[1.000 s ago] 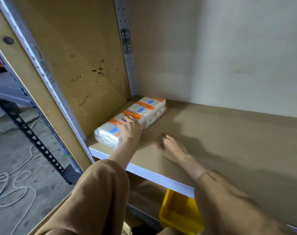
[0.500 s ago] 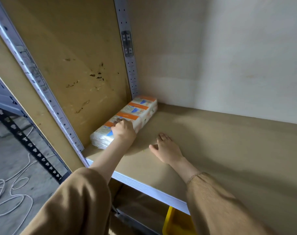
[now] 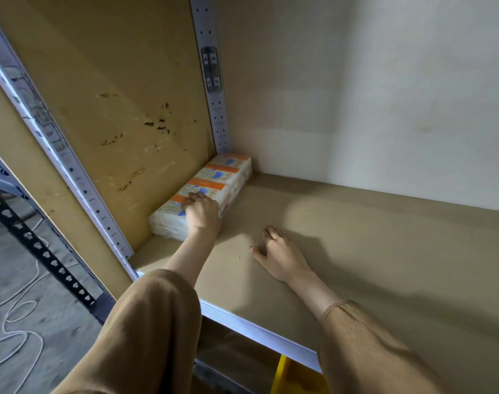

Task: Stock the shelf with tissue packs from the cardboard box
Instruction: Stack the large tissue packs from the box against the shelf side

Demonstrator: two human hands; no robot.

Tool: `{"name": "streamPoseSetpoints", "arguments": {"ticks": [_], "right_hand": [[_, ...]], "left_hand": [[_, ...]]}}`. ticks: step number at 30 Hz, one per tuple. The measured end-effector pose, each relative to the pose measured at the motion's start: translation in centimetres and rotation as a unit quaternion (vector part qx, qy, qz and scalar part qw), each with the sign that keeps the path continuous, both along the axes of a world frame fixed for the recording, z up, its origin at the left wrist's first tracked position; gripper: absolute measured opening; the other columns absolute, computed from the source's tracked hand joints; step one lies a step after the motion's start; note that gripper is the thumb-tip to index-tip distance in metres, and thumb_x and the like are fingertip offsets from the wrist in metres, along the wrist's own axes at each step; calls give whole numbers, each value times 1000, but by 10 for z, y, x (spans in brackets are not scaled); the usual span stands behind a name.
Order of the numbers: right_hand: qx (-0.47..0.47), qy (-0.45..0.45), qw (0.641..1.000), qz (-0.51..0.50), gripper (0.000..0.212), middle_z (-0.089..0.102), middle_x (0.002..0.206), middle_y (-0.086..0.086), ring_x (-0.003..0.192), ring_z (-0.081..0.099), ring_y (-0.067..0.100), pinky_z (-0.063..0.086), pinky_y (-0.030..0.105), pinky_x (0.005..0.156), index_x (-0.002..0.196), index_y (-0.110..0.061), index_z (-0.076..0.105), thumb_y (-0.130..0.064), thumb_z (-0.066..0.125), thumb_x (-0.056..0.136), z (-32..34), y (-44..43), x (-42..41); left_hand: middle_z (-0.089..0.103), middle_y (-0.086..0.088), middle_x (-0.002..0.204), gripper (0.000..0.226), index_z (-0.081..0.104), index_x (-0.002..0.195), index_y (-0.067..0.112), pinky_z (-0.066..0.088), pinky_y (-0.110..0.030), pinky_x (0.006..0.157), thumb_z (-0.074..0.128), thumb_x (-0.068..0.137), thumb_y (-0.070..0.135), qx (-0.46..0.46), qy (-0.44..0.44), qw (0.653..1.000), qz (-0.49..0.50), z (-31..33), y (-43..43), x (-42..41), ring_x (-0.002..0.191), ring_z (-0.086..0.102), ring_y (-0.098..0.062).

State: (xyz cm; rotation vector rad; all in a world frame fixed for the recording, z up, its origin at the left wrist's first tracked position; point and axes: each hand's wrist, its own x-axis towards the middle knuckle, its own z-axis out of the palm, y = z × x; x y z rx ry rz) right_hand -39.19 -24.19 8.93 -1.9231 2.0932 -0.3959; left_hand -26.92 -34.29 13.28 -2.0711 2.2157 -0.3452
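A: Where do things stand on the shelf (image 3: 370, 251)?

B: The tissue packs (image 3: 222, 180) lie on it in one row, hard against the left side panel (image 3: 114, 95). The far end is tucked into the back corner by the punched metal post (image 3: 214, 109).

A: How would they handle?

B: Light and soft, I'd judge, with a slick clear wrap that gives under pressure. It is better to take a pack by its long sides, or push flat on its end, than to pinch the film, which may slip or tear.

A: And the hands?

B: The left hand (image 3: 202, 216) is on the nearest pack, its fingers (image 3: 193, 198) bent over the top. Whether they clutch it or only press, I cannot tell. The right hand (image 3: 282, 257) lies palm down on the board, near the row but apart from it, with its fingers (image 3: 271, 233) straight and released, holding nothing.

A: Anything in the way?

B: The right hand lies where a second row would likely go, so it must lift first. The cardboard box is out of view. A yellow bin (image 3: 294, 376) shows below the front edge, and a pale cable (image 3: 15, 331) loops on the floor to the left, which is something to mind underfoot.
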Motion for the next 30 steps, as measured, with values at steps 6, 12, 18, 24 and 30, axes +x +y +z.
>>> {"name": "streamPoseSetpoints", "arguments": {"ticks": [6, 12, 18, 24, 30], "right_hand": [[-9, -1, 1000, 4, 60, 23, 156, 14, 146, 16, 21, 10, 27, 119, 145, -1, 26, -35, 40, 97, -1, 0, 0], [-10, -1, 1000, 3, 61, 22, 156, 13, 146, 15, 20, 10, 25, 119, 145, -1, 26, -35, 40, 97, 0, 1, 0], [6, 5, 1000, -13, 56, 30, 153, 14, 143, 26, 23, 19, 29, 117, 142, 0, 32, -33, 39, 97, 7, 7, 4], [-41, 26, 998, -34, 31, 61, 118, 14, 110, 59, 31, 49, 38, 91, 109, -4, 62, -23, 42, 94, 11, 35, 27], [-32, 1, 999, 6, 28, 61, 116, 16, 110, 57, 32, 47, 38, 84, 106, -1, 63, -18, 44, 94, 13, 83, 67]], "left_hand": [[25, -30, 150, 65, 17, 143, -13, 37, -44, 109, 41, 99, 29, -6, -7, 1000, -9, -4, -13, -3, 135, 35, -43], [24, -27, 152, 68, 14, 144, -10, 33, -39, 112, 40, 98, 33, -10, -24, 999, -32, -4, -24, 8, 137, 34, -39], [23, -21, 153, 81, 16, 145, -4, 27, -37, 116, 52, 91, 43, 29, 76, 996, -41, 9, -5, 17, 141, 28, -33], [56, -17, 128, 43, 46, 128, 3, 47, -42, 91, 51, 93, 28, -8, 164, 983, -85, 29, 64, 45, 116, 56, -37], [55, -7, 135, 40, 47, 133, 11, 49, -38, 89, 47, 95, 25, -25, 184, 976, -115, 12, 150, 84, 119, 56, -28]]}}
